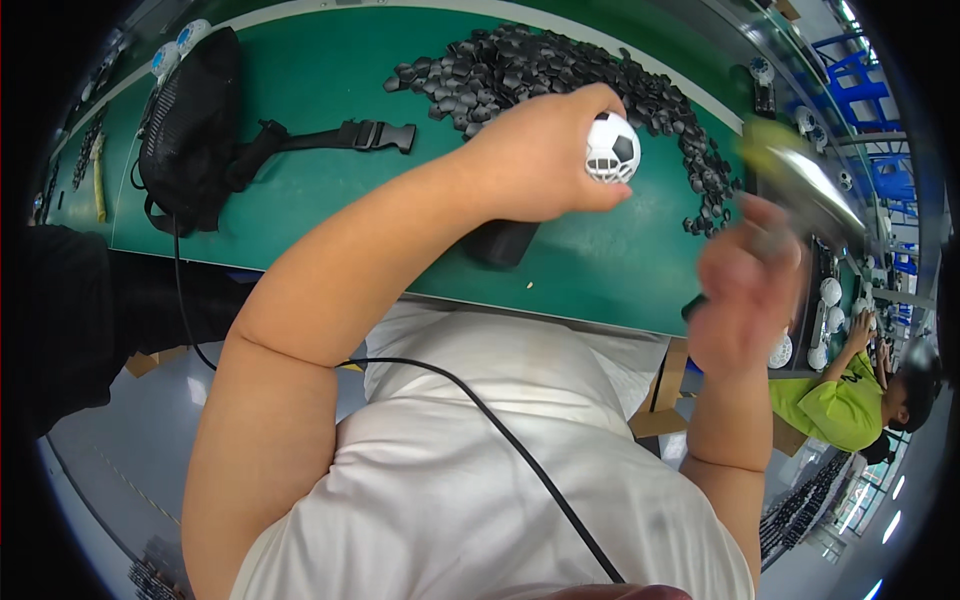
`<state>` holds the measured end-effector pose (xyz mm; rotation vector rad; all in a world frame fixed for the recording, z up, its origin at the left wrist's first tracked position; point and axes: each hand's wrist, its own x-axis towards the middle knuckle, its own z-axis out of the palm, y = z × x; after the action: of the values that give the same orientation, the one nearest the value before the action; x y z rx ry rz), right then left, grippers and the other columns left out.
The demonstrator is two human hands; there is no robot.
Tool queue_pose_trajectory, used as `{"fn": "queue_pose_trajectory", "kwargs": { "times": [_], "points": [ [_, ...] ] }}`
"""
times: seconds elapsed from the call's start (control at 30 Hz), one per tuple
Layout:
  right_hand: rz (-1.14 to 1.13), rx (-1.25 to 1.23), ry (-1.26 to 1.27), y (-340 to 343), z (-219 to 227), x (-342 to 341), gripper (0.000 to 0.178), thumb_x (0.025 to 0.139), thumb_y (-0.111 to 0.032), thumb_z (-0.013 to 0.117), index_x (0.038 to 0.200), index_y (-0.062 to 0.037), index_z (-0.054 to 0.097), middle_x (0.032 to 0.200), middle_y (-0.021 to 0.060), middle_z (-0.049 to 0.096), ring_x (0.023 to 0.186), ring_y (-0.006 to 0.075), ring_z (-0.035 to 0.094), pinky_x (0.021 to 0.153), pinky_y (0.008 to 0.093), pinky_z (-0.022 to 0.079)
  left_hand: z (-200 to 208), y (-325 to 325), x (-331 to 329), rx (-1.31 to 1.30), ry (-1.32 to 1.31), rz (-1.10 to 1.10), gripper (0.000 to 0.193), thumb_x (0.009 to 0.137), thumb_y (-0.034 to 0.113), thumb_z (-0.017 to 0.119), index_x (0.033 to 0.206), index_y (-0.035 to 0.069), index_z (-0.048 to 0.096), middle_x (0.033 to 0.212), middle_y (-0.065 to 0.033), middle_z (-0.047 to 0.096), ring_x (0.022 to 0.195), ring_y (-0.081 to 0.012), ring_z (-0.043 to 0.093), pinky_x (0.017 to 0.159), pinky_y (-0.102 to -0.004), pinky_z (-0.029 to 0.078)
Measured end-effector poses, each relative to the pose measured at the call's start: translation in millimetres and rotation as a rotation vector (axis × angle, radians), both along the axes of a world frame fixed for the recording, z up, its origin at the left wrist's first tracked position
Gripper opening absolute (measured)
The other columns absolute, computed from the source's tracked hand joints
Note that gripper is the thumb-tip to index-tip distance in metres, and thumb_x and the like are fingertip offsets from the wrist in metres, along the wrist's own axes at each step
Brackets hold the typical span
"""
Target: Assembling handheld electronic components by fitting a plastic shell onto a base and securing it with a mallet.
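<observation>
My left hand [550, 155] is closed around a small white toy soccer ball [625, 148] with black pentagon patches and a slotted grille low on its side. It holds the ball above the green table, just in front of a heap of loose black pentagon pieces [520, 68]. To the right, my right hand [745, 285] is raised at the table's edge, smeared by motion. Its bent fingers grip a blurred yellow-and-silver tool [805, 180]; the tool's exact kind cannot be made out. A black block [502, 243] stands partly hidden under my left forearm.
A black bag [195, 130] with a buckled strap [350, 136] lies on the left of the green table [600, 285]. A black cable [480, 405] crosses my shirt. More white balls [830, 292] sit at the right, where a person in a lime shirt [835, 410] works.
</observation>
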<state>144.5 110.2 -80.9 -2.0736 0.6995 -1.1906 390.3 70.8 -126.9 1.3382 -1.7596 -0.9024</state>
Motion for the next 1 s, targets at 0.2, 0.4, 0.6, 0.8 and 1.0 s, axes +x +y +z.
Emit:
{"fn": "queue_pose_trajectory", "kwargs": {
  "times": [0.2,0.4,0.6,0.8,1.0],
  "points": [
    [-0.241,0.120,0.637,-15,-24,11,0.035,0.105,-0.018,0.051,0.135,-0.0003,0.054,0.093,0.0155,0.068,0.073,0.0299,0.062,0.064,0.0380,0.048,-6,0,1,-0.011,0.055,-0.038,0.054,0.076,0.013,0.084,0.123,0.007,0.060,0.103,-0.0104,0.072,0.082,-0.0212,0.067,0.075,-0.0334,0.055],
    [-0.081,0.074,-0.213,8,2,-5,0.033,0.103,-0.014,0.051,0.134,-0.0035,0.056,0.081,0.0063,0.056,0.067,0.0136,0.047,0.058,0.0289,0.036,-14,-8,4,-0.003,0.339,-0.119,0.053,0.078,0.009,0.081,0.126,0.006,0.059,0.103,-0.0107,0.072,0.081,-0.0189,0.066,0.073,-0.0301,0.055],
    [-0.279,-0.073,0.579,-4,-26,6,0.029,0.101,-0.017,0.056,0.127,-0.0023,0.056,0.085,0.0105,0.065,0.064,0.0233,0.055,0.060,0.0380,0.046,-10,-7,6,0.225,0.687,-0.259,0.054,0.079,0.005,0.078,0.129,0.005,0.057,0.103,-0.0133,0.071,0.078,-0.0188,0.066,0.072,-0.0274,0.056],
    [-0.354,0.100,0.569,-10,-18,-9,0.027,0.102,-0.017,0.056,0.125,-0.0019,0.057,0.098,0.0135,0.071,0.074,0.0318,0.065,0.067,0.0429,0.051,-15,-9,7,0.234,0.737,-0.317,0.055,0.080,0.004,0.076,0.131,0.004,0.055,0.103,-0.0159,0.071,0.076,-0.0200,0.066,0.071,-0.0284,0.057],
    [-0.350,0.106,0.631,-11,-42,-23,0.027,0.103,-0.017,0.056,0.125,-0.0012,0.058,0.106,0.0136,0.073,0.079,0.0315,0.068,0.070,0.0420,0.053,-19,-8,4,0.209,0.698,-0.355,0.056,0.080,0.008,0.076,0.131,0.003,0.054,0.102,-0.0173,0.071,0.075,-0.0203,0.066,0.069,-0.0296,0.058]
  ]
}}
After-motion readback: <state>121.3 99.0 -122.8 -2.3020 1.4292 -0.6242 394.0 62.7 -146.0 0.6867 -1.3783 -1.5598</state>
